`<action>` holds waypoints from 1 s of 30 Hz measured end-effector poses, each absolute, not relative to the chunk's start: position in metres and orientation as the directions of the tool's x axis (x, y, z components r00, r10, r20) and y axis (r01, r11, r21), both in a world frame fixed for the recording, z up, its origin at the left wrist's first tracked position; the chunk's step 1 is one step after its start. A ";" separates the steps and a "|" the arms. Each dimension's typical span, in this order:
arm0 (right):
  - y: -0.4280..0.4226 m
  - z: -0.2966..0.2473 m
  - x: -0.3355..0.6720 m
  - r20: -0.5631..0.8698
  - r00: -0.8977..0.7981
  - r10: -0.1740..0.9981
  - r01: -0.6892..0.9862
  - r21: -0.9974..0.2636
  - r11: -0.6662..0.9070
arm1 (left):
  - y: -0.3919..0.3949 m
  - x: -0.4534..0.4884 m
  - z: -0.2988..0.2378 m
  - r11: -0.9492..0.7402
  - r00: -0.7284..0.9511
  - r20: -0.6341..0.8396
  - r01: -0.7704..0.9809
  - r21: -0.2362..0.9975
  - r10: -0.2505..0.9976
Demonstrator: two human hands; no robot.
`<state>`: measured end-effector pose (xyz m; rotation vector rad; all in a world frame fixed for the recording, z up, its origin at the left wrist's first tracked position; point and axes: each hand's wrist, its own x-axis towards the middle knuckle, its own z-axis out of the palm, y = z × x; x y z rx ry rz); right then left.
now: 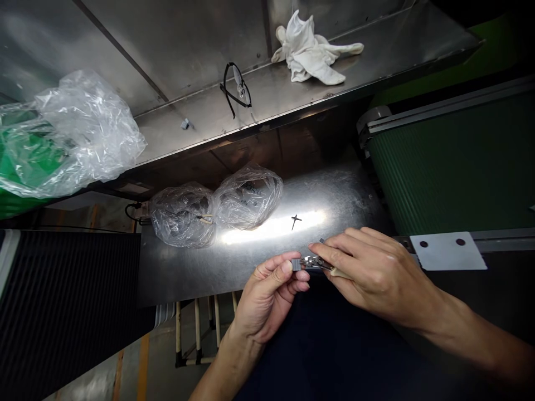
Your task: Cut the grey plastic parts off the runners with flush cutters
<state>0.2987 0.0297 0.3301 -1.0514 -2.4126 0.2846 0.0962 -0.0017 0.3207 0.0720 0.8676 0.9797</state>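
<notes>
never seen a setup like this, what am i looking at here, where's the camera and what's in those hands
There is no robot here, just a person's two bare hands. The single picture comes from a camera worn on that person's head, looking forward and down, so the hands reach in from the bottom.

The left hand holds a small grey block in its fingertips. The right hand grips a hand tool with a metal head, which points at the block.

Beyond them, on the metal table, lie a small dark cross-shaped piece and two clear plastic bags. The ledge above holds black-framed glasses and crumpled white gloves.
</notes>
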 end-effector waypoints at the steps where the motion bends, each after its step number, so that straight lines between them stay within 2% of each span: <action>1: 0.030 0.331 0.299 0.351 -0.587 0.729 0.632 -0.363 0.684 | -0.002 0.096 0.321 0.583 0.259 -0.609 -0.693 0.424 0.750; 16: 0.029 0.334 0.299 0.377 -0.613 0.695 0.643 -0.272 0.715 | -0.003 0.096 0.320 0.587 0.228 -0.625 -0.669 0.457 0.747; 30: 0.031 0.332 0.301 0.359 -0.635 0.684 0.635 -0.262 0.727 | -0.002 0.096 0.322 0.595 0.219 -0.633 -0.648 0.474 0.743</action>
